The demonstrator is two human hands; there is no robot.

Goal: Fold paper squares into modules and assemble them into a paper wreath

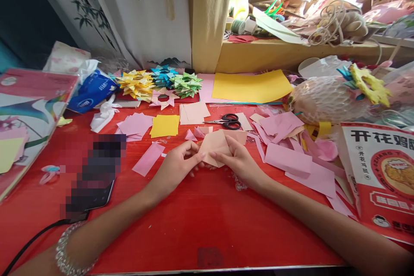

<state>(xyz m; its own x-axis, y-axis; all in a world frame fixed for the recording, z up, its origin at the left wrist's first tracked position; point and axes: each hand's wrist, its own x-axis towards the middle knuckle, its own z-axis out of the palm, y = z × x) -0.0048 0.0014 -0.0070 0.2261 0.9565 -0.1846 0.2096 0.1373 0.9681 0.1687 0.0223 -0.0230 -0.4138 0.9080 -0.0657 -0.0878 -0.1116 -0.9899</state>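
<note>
Since the paper [214, 143] looks light and creasable, left hand [181, 159] and right hand [242, 158] aptly pinch its sides, inward of the front edge of the desk [213, 220].

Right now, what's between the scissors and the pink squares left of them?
Yellow squares; closer to the scissors, peach squares and folded pink pieces. Head view.

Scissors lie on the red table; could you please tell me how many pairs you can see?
1: the scissors lie just beyond the peach paper held by the left hand and right hand; any under the loose pink paper would be hidden.
</note>
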